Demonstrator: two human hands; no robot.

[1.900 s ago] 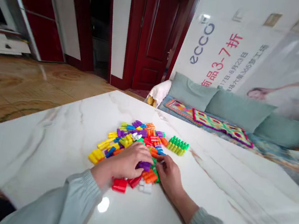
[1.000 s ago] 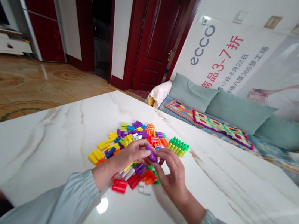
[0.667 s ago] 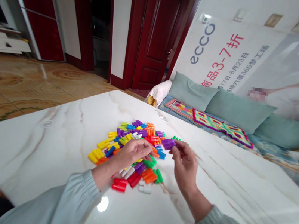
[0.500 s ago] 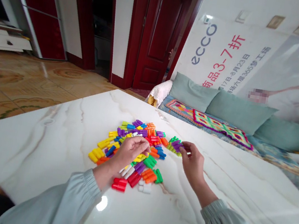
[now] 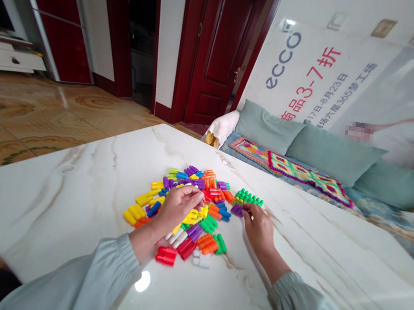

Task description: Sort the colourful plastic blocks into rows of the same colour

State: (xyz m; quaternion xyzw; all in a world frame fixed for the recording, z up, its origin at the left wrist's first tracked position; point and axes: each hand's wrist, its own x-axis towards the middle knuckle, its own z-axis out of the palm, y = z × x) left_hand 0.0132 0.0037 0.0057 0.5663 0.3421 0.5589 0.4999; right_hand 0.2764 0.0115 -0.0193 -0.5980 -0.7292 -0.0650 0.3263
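Observation:
A purple plastic block (image 5: 237, 210) with rounded pegs is pinched between the thumb and fingers of my right hand (image 5: 258, 229). Just beyond that hand a group of green blocks (image 5: 248, 197) lies in rows, with some yellow-green beside it that is partly covered. Over the middle of a heap of coloured blocks hovers my left hand (image 5: 180, 205), its thumb and fingertips pressed together. Whatever its fingers hold, if anything, I cannot make out. Yellow blocks (image 5: 136, 213) lie to its left and a green block (image 5: 208, 223) to its right. Part of the heap is hidden behind this hand.
Everything lies on a white marble-patterned table (image 5: 78, 197). Red blocks (image 5: 166, 255) and a white block (image 5: 201, 261) form the heap's near edge. Behind the table stands a sofa with green cushions (image 5: 333, 151). A dark red door (image 5: 226, 48) is farther back.
My right hand has moved left and slightly nearer, bringing the purple block off the green group, whose studs now show. My left hand has stayed nearly in place, shifting only slightly.

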